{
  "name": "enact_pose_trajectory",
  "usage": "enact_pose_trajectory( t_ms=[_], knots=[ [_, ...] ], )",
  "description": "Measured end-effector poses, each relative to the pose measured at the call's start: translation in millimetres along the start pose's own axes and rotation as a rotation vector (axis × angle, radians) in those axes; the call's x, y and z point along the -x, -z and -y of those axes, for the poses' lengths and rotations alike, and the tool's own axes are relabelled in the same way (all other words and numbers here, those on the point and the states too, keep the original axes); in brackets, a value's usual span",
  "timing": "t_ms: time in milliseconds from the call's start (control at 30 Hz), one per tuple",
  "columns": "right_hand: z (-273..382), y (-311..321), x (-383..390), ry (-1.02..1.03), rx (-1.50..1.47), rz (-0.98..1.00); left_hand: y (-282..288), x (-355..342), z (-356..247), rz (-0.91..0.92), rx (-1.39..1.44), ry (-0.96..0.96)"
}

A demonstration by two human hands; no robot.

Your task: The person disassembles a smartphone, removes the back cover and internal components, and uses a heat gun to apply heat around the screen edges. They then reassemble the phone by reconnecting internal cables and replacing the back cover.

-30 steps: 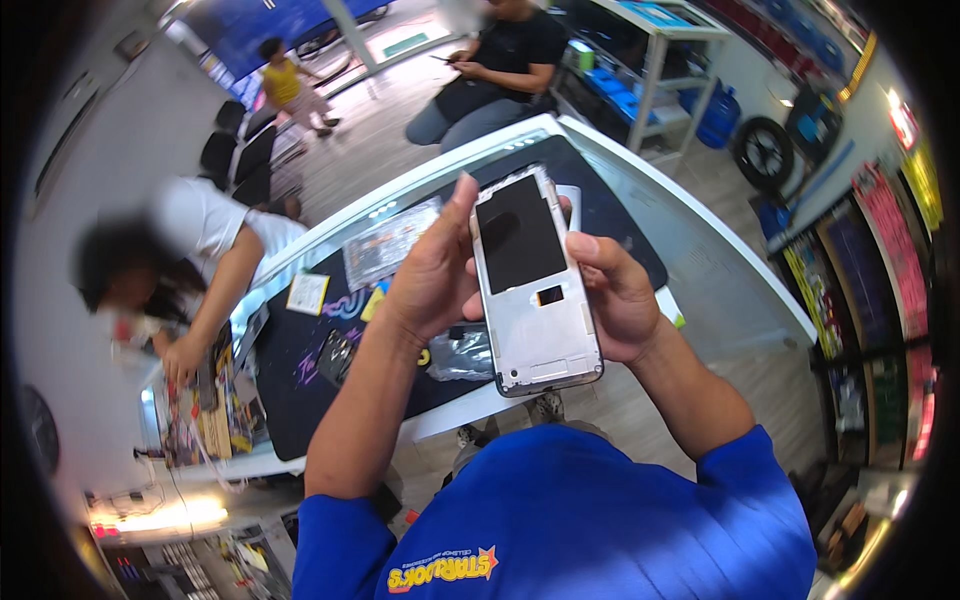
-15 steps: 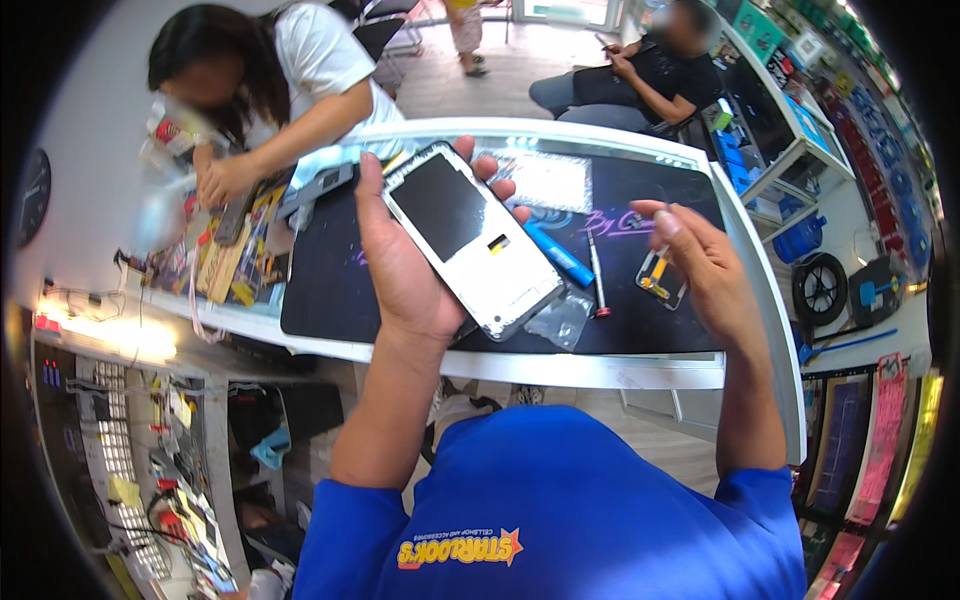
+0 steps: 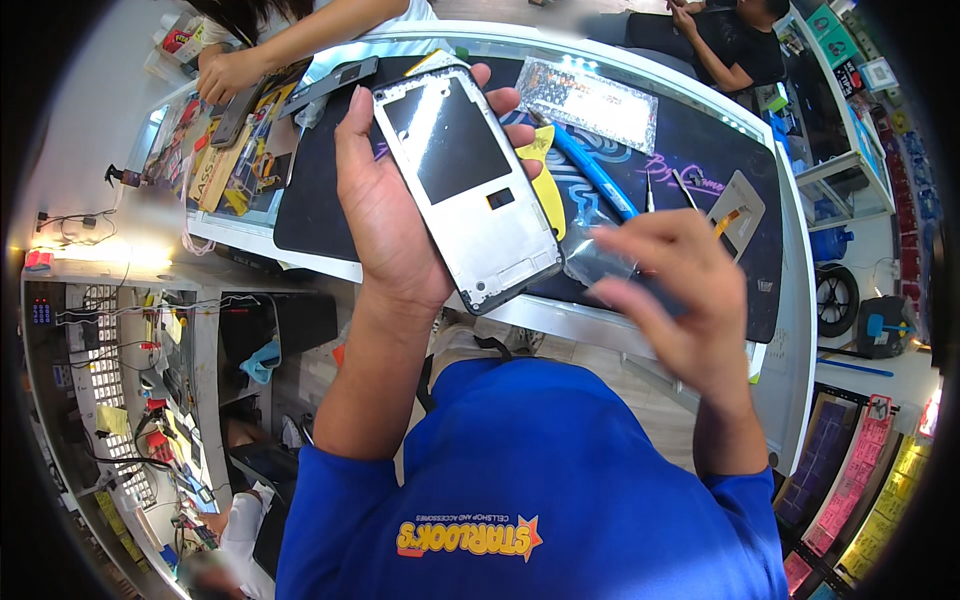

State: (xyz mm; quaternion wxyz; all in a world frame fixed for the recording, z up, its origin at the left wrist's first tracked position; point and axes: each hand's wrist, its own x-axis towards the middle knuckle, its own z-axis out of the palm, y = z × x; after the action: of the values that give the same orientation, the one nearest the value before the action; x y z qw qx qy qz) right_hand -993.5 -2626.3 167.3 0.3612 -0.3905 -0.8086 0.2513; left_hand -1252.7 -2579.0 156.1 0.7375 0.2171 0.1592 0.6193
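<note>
Left hand (image 3: 395, 240) pinches a flat, silver metal phone frame (image 3: 490, 245) between thumb and fingers; I see it over the black mat's (image 3: 315, 215) near edge. Blurred, my right hand (image 3: 700, 305) spreads thumb from fingers beside a clear plastic bag (image 3: 592, 255).

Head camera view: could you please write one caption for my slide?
The left hand holds a silver phone frame above a black mat, the blurred right hand open nearby.

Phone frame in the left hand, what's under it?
Under the phone frame, the left hand shows at one edge, its fingertips at the other; below lies a black mat. The frame's underside and part of the palm are hidden.
</note>
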Motion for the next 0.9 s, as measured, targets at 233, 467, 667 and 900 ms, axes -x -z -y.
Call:
enact_pose_trajectory(
  t_ms=[233, 467, 667, 900],
  knots=[
    [17.4, -37.9, -15.7, 0.288, -0.029, -0.109, -14.2, 0.0, 4.5, 0.079, -0.083, -0.056],
    [19.1, -27.1, -11.8, 0.304, -0.009, -0.073, -23.4, -0.9, 9.5, 0.086, -0.122, -0.045],
    [24.7, -23.2, -13.7, 0.14, -0.338, -0.036, -31.8, 2.5, 5.8, -0.004, -0.037, -0.016],
    [43.1, -48.9, -23.4, 0.211, -0.282, 0.016, -23.1, 21.0, -16.1, -0.123, -0.138, -0.148]
  ],
)
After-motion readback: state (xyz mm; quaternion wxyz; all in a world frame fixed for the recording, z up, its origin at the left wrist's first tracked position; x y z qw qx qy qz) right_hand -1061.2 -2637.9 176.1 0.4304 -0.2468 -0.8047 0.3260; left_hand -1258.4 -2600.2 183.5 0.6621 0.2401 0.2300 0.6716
